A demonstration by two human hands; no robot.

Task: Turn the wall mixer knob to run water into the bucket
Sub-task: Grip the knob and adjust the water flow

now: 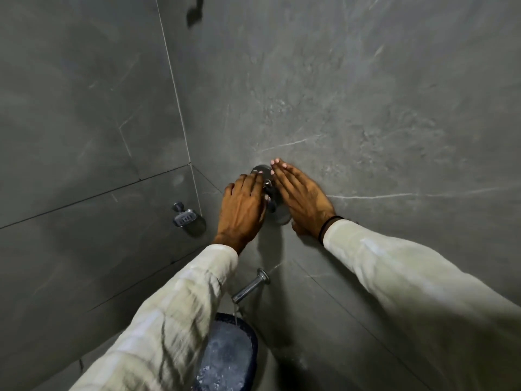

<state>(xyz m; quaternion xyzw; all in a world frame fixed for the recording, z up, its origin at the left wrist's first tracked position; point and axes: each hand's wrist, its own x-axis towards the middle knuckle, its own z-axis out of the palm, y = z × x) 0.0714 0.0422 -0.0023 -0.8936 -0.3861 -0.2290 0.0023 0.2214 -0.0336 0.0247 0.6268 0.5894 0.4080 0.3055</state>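
Observation:
The chrome wall mixer knob (269, 193) sits on the grey tiled wall, mostly covered by both hands. My left hand (242, 210) lies over its left side with the fingers curled onto it. Flat against the wall on the knob's right side rests my right hand (301, 198), fingers straight and together, pointing up. Below, a chrome spout (249, 287) sticks out of the wall and a thin stream of water falls from it into the dark blue bucket (252, 334), whose water surface is foamy.
A chrome soap dish (184, 217) is fixed to the left wall near the corner. A dark shower head (195, 14) hangs at the top. Grey tiled walls meet in a corner to the left of the knob.

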